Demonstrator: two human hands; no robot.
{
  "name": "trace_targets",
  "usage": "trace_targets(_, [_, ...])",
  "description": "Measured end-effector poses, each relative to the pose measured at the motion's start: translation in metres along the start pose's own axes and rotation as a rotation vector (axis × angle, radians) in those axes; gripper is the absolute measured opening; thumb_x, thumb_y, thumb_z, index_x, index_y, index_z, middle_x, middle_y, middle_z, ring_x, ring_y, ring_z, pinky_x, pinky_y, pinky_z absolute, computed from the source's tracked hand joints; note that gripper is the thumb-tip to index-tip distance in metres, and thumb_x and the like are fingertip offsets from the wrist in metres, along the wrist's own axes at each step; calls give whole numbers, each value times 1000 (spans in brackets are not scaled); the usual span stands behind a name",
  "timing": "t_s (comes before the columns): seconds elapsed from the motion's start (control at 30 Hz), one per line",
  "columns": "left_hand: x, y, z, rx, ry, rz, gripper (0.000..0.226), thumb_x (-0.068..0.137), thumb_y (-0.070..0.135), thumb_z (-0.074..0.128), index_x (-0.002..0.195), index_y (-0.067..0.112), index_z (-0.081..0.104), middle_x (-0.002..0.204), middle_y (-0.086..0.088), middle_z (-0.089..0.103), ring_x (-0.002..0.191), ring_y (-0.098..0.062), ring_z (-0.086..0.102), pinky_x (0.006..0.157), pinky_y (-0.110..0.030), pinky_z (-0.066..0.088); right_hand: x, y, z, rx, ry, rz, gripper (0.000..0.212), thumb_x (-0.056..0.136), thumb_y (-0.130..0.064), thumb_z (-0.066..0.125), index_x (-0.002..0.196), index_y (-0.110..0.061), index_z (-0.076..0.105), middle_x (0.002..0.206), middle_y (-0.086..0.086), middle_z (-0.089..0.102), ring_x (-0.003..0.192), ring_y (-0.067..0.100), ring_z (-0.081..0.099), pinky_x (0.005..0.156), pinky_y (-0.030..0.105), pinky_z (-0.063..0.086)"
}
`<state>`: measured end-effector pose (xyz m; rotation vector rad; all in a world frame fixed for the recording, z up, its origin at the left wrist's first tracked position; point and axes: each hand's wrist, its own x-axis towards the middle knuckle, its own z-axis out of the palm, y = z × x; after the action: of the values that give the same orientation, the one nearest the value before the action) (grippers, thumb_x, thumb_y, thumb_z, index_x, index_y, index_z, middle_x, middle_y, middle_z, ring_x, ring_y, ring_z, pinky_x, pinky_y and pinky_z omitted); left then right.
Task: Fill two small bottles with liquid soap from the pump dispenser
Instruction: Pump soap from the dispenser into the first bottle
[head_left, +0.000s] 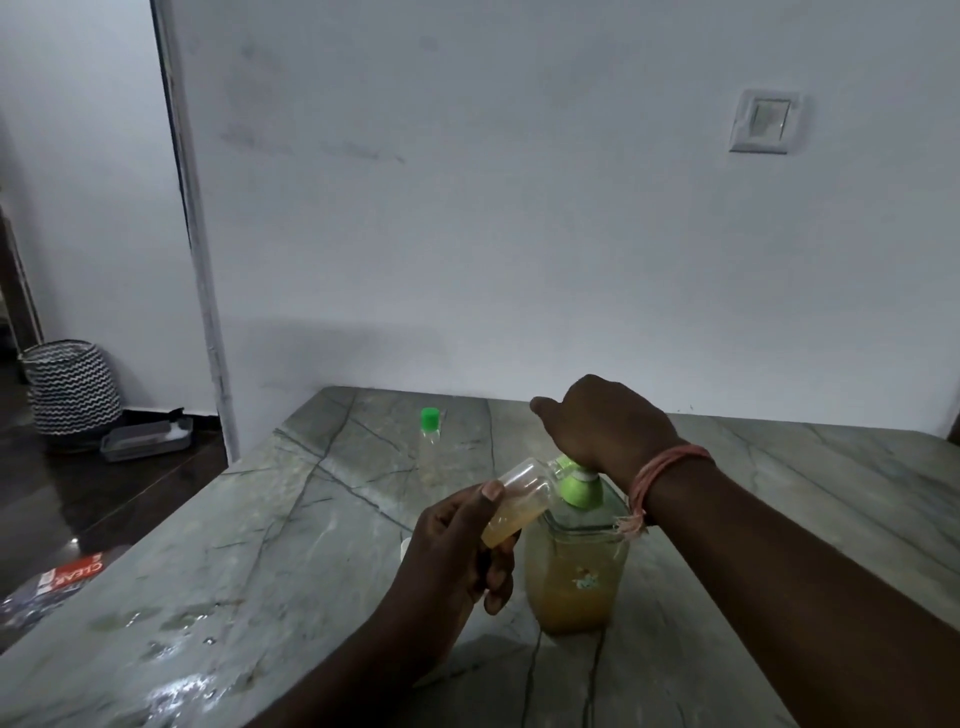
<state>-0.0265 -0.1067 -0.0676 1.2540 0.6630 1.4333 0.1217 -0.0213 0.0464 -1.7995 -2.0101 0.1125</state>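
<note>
A clear pump dispenser with amber soap and a green pump head stands on the marble table. My right hand rests on top of the pump head; the fingers underneath are hidden. My left hand grips a small clear bottle, tilted, its mouth at the green spout. That bottle holds some amber soap in its lower part. A second small clear bottle with a green cap stands farther back on the table.
The table's left edge drops to a dark floor with a red-labelled packet. A zigzag-patterned basket and a grey tray sit on the floor by the wall. Wet patches shine on the near left tabletop.
</note>
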Motion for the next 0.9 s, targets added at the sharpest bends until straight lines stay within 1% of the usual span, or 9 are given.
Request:
trace_targets(0.07, [0,1,2,18,4,2,44,87,48,64,105,10,74,69,-12,50,48,-16,42,42,-24,38,-2,-3,-4,-72,28,-15,45,94,-56,43,66,-21,44,80,2,54,82,27,56,74,33,42])
trace_targets(0.2, [0,1,5,20,15,20,47,89,45,57,114,8,73,68,-9,50,47,-14,42,42,-24,37,-1,-8,-12,-182,48,-57,43,93,-56,45,67,-22,43,79,0,52,80,26,55,71,33,42])
trace_targets(0.33, [1,-2,1,41,34,27,58,86,50,63,111,-2,67,66,-12,47,46,-16,40,43,-24,36,-4,-7,-4,-80,92,-31,46,94,-57,42,66,-21,42,81,2,52,79,26,52,72,33,40])
trace_targets(0.47, [3,-3,0,42,44,31,51,82,53,64,104,8,73,66,-13,47,46,-17,40,43,-24,35,-7,-9,-5,-135,94,-59,47,95,-58,40,65,-21,41,79,1,53,78,26,53,72,33,41])
trace_targets(0.57, [1,-2,3,32,32,38,41,86,48,64,105,14,76,68,-12,47,46,-15,40,42,-23,35,-4,-11,-12,-197,92,-100,42,94,-57,42,70,-22,44,89,3,61,80,26,55,71,33,40])
trace_targets(0.63, [1,0,3,34,14,43,41,85,48,63,107,16,77,68,-10,48,47,-14,39,43,-23,35,-2,-12,-11,-216,108,-122,41,94,-57,44,74,-21,47,92,3,62,85,26,59,71,33,40])
trace_targets(0.7, [2,-2,0,47,16,43,46,83,51,63,107,14,76,67,-9,49,46,-15,40,42,-24,34,-1,-10,-6,-130,113,-87,44,94,-57,42,73,-19,46,85,2,57,82,27,57,71,33,39])
trace_targets(0.8, [3,-3,0,28,46,41,54,82,52,65,104,3,70,66,-12,49,46,-16,40,42,-24,36,-4,-7,-1,-57,135,-36,48,94,-58,40,65,-20,45,72,-1,52,74,25,53,68,32,38])
trace_targets(0.9, [2,-3,-1,33,39,35,55,82,52,64,109,5,71,66,-10,50,46,-16,40,42,-24,36,-7,-8,-3,-76,127,-44,48,94,-58,39,65,-20,44,74,0,51,75,25,53,69,32,38])
